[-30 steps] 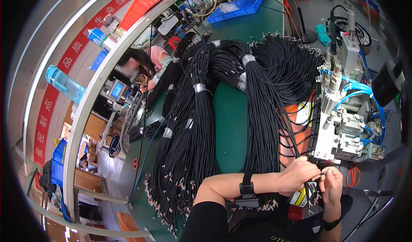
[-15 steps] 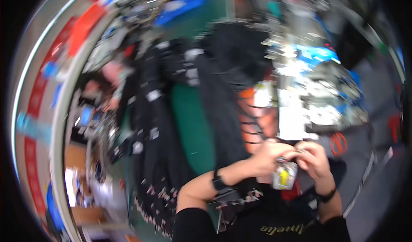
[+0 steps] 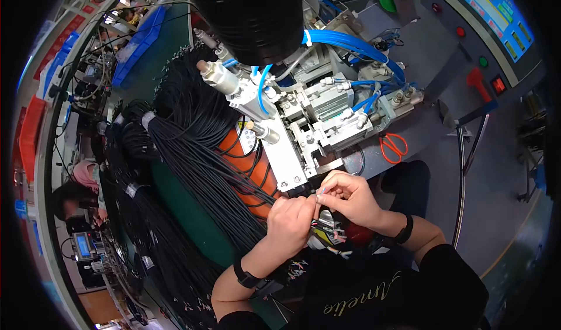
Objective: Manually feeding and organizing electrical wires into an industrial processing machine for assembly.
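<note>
My left hand (image 3: pixel 289 223) is closed, its curled fingers holding a black cable end just in front of the metal press. Close beside it, my right hand (image 3: pixel 355 201) pinches the thin stripped wires at the cable's tip between thumb and fingertips. Several cable ends with coloured wires (image 3: pixel 328 232) stick out below my left hand. Black cables (image 3: pixel 198 149) run from the left toward that hand. The white metal press (image 3: pixel 280 160), with its blue air hoses (image 3: pixel 350 43), stands directly beyond both hands; its working slot is partly hidden.
Red-handled scissors (image 3: pixel 394 149) lie on the grey machine table, right of the press. A large orange surface (image 3: pixel 245 181) sits under some cables. More tied cable bundles (image 3: pixel 143 230) cover the green table at left. A screen (image 3: pixel 494 14) stands far right; another person (image 3: pixel 79 198) sits at left.
The view has turned and sharpened from a blur, so the press and screen show clearly. My hands have stayed close together, and now sit further left in the picture, at the press front.
</note>
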Available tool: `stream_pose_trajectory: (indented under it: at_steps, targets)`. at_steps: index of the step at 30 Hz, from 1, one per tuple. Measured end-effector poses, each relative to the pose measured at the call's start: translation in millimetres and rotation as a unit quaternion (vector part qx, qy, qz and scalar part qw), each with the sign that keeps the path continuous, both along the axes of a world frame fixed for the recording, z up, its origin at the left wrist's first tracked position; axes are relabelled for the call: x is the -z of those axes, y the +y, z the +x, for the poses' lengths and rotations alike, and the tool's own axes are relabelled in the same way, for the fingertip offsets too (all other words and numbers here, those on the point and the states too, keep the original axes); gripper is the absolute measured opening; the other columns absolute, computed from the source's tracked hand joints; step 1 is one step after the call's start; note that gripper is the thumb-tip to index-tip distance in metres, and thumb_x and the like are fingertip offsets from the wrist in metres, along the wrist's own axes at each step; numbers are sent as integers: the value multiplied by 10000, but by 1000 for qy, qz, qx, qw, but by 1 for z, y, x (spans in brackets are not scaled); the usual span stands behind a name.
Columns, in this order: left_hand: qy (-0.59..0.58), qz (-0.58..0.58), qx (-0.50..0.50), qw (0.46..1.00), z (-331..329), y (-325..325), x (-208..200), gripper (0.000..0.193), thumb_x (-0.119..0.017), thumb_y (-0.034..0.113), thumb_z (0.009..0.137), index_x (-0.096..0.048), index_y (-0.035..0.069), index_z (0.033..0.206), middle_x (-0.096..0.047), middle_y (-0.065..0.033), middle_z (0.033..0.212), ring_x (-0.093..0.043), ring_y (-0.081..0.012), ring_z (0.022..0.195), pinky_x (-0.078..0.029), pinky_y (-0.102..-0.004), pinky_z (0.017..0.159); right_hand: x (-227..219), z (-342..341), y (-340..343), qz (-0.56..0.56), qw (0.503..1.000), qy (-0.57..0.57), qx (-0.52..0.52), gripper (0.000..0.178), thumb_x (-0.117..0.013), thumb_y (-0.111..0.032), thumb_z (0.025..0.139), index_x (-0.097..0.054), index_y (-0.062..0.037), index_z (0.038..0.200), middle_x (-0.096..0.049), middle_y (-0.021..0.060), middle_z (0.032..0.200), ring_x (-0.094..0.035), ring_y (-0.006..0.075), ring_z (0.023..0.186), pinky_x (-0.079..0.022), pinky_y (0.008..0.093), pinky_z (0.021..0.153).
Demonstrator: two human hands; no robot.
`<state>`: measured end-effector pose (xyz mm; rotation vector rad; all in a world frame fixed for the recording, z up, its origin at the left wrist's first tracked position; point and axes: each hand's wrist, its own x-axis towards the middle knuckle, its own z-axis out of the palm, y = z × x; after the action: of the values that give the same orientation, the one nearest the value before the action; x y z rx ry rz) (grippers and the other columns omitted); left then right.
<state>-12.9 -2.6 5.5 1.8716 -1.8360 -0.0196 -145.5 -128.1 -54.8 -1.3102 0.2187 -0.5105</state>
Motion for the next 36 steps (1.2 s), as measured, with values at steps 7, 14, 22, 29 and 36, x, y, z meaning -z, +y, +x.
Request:
stream_pose_trajectory:
  at_steps: [7,14,22,29,36]
  targets:
    - [77,7,-21,997,1,5,-1,127,-695,105,833,-583,50,810,-566,-72,686,-585,-248,597,-397,-367,565,-13,5,17,-427,878,-58,209,215,-678,-63,911,-672,2,1116,-642,69,1019,-625,80,773,-484,233,652]
    - [51,14,-7,999,3,2,0,129,-697,106,830,-583,48,812,-554,-65,692,-583,-243,603,-393,-360,571,-9,-1,-7,204,977,0,-67,205,-648,-109,954,-695,20,1106,-653,65,1005,-643,102,805,-497,222,670]
    - [57,33,-2,998,2,0,-3,136,-707,110,817,-587,46,830,-541,-60,682,-579,-245,601,-392,-359,576,-8,-4,-19,186,976,22,-114,184,-625,-49,954,-694,49,1093,-651,106,1035,-654,133,749,-500,216,620]
    - [60,35,-4,998,3,-1,-3,153,-721,118,796,-588,51,835,-539,-57,677,-581,-244,601,-390,-359,579,-5,-1,-26,248,953,52,-166,169,-630,-15,941,-702,37,1085,-659,103,1031,-652,119,703,-479,189,544]
    - [42,16,41,998,2,-6,-3,123,-697,54,800,-575,62,781,-531,-47,613,-522,-237,506,-350,-360,511,-10,-1,-29,-16,993,59,-101,99,-682,-42,891,-693,34,954,-667,74,958,-633,106,615,-463,218,494]
